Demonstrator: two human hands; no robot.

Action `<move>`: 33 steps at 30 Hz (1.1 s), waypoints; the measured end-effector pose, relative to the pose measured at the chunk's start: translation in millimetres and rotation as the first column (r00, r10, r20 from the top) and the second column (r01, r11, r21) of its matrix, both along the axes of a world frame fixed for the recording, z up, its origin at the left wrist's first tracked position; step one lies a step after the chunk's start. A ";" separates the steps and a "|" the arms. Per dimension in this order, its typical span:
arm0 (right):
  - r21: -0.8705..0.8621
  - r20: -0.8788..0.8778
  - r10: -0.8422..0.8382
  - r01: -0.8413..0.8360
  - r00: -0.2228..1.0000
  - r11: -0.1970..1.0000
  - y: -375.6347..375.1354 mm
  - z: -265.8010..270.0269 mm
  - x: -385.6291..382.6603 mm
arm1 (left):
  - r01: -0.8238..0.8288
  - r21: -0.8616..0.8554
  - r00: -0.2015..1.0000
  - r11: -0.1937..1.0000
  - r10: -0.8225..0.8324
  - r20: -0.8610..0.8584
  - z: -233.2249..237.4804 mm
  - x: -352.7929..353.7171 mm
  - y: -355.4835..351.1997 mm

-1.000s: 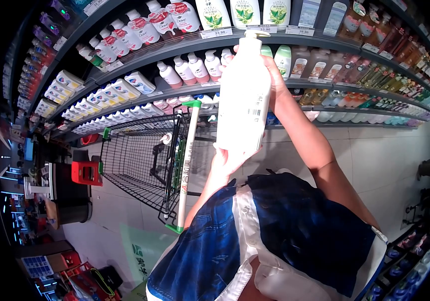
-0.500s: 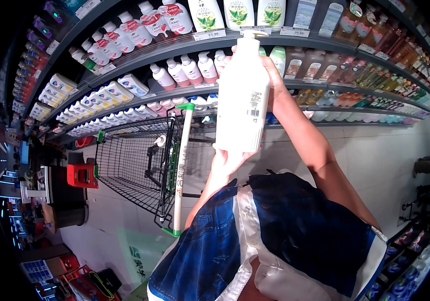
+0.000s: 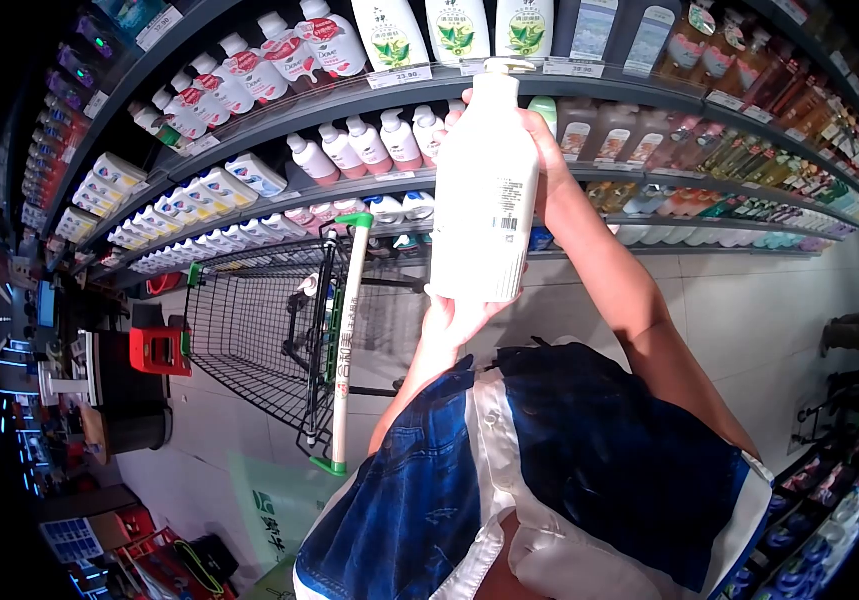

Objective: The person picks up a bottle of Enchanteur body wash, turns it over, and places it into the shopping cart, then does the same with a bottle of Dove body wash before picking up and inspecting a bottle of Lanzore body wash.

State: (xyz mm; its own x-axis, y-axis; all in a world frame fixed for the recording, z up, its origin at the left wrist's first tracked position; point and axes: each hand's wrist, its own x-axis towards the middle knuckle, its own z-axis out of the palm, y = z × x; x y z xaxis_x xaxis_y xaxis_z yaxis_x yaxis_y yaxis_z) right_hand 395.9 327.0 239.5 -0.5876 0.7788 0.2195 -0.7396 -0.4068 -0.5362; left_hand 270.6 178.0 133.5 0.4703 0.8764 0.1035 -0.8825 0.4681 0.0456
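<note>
A large white pump bottle [image 3: 479, 200] is held upright in front of me. Small print and a barcode face me on its lower right side. My right hand [image 3: 547, 160] is wrapped round the upper part from the right, with fingertips showing at its left edge. Under the base, my left hand [image 3: 459, 318] supports the bottle, its fingers partly hidden behind it. The pump head [image 3: 507, 66] points right, level with a shelf edge behind it.
A shopping cart [image 3: 269, 330] with a pale handle stands to my left. Curving shelves of bottles [image 3: 334, 40] run across the front, with price tags [image 3: 399, 77]. A red basket-like item [image 3: 159, 350] is by the cart's far end. More shelved goods [image 3: 799, 530] are at lower right.
The shelves and cart have slid slightly left in the view. Both hands keep the same hold on the pump bottle, which stays in nearly the same place.
</note>
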 end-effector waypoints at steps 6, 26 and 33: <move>0.021 0.052 -0.018 0.017 0.998 1.000 2.5 3.2 8.2 | -0.016 0.045 1.000 0.999 0.016 0.010 2.9 9.4 2.8; 0.032 -0.014 0.028 -0.028 1.000 0.999 1.9 0.0 11.7 | -0.058 -0.096 0.998 0.994 0.059 0.009 -3.4 15.3 -6.4; 0.058 0.021 0.043 -0.044 0.999 0.997 4.1 -4.7 10.8 | -0.050 -0.043 0.999 0.998 0.050 -0.016 -0.9 14.4 -11.6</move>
